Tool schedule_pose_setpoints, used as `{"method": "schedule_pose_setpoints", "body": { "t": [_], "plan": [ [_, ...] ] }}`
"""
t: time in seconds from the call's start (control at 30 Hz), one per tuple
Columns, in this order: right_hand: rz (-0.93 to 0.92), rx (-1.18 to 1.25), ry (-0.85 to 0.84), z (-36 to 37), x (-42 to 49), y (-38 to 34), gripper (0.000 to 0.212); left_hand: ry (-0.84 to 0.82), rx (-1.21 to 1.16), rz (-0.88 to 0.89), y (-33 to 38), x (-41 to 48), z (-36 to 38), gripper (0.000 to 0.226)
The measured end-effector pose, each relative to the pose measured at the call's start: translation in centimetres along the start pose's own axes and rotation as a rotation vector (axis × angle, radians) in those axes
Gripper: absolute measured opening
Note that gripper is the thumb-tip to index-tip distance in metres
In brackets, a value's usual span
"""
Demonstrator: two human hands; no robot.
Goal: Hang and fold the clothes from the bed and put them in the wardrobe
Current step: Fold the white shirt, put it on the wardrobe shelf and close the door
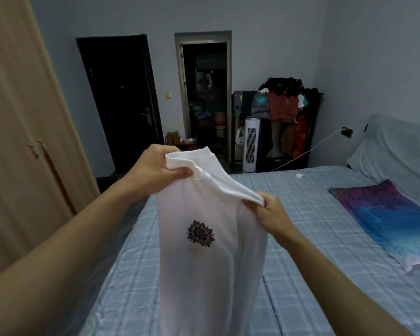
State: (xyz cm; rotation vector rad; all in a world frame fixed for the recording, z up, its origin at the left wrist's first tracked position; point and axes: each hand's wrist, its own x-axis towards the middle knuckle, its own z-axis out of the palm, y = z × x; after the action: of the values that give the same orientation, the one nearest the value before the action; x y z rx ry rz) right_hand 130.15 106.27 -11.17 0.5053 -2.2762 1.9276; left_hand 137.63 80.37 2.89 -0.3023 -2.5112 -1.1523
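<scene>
A white T-shirt (pixel 211 263) with a small dark flower print on its chest hangs in the air over the bed (pixel 313 226). My left hand (pixel 155 169) grips the shirt's top edge near the collar, raised higher. My right hand (pixel 273 214) pinches the other top corner, lower and to the right. The shirt's lower part runs out of the frame at the bottom. The beige wardrobe (pixel 22 141) stands on the left with its doors closed.
The bed has a blue checked sheet and a purple-blue pillow (pixel 393 219) on the right. A loaded clothes rack (pixel 281 110) and a white tower fan (pixel 251 144) stand at the far wall, by a dark door (pixel 121 100) and an open doorway (pixel 206 98).
</scene>
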Motion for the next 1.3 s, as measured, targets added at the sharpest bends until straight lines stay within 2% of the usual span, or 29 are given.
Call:
{"method": "schedule_pose_setpoints", "body": {
  "t": [0.23, 0.3, 0.37, 0.43, 0.5, 0.63, 0.7, 0.97, 1.17, 1.3],
  "plan": [
    [-0.210, -0.072, -0.119, -2.5, 1.2, -5.7, 0.027, 0.097, -0.151, 0.018, 0.5, -0.5, -1.8, 0.011],
    [-0.161, -0.135, -0.177, -3.3, 0.7, -6.2, 0.024, 0.099, -0.204, 0.018, 0.7, -0.6, -2.0, 0.013],
    [-0.004, -0.205, -0.312, -3.9, -0.5, -5.4, 0.014, 0.093, -0.235, 0.026, 0.8, -0.7, -2.2, 0.012],
    [0.076, -0.243, -0.411, -4.1, -1.8, -3.6, 0.010, 0.079, -0.222, 0.027, 0.5, -0.8, -2.1, 0.012],
    [0.064, -0.191, -0.340, -4.0, -2.4, -1.5, 0.015, 0.053, -0.173, 0.014, -0.1, -0.9, -1.7, 0.010],
    [0.009, -0.052, -0.054, -3.4, -2.6, 0.9, 0.026, 0.029, -0.144, -0.039, -1.8, -1.0, -0.5, 0.008],
    [-0.019, -0.055, 0.003, -3.1, -2.4, 1.5, 0.024, 0.019, -0.132, -0.051, -2.4, -1.0, 0.0, 0.009],
    [-0.018, -0.044, -0.001, -2.4, -0.5, 4.1, 0.027, 0.038, -0.233, -0.129, -5.8, -0.1, 1.1, 0.009],
    [-0.011, -0.117, 0.029, -1.9, 4.2, 7.9, 0.023, 0.038, -0.199, -0.209, -11.3, 3.8, 3.7, 0.015],
    [0.027, -0.194, 0.075, -1.4, 9.5, 11.8, 0.027, 0.098, -0.113, -0.235, -15.7, 8.6, 6.8, 0.020]
  ]
}}
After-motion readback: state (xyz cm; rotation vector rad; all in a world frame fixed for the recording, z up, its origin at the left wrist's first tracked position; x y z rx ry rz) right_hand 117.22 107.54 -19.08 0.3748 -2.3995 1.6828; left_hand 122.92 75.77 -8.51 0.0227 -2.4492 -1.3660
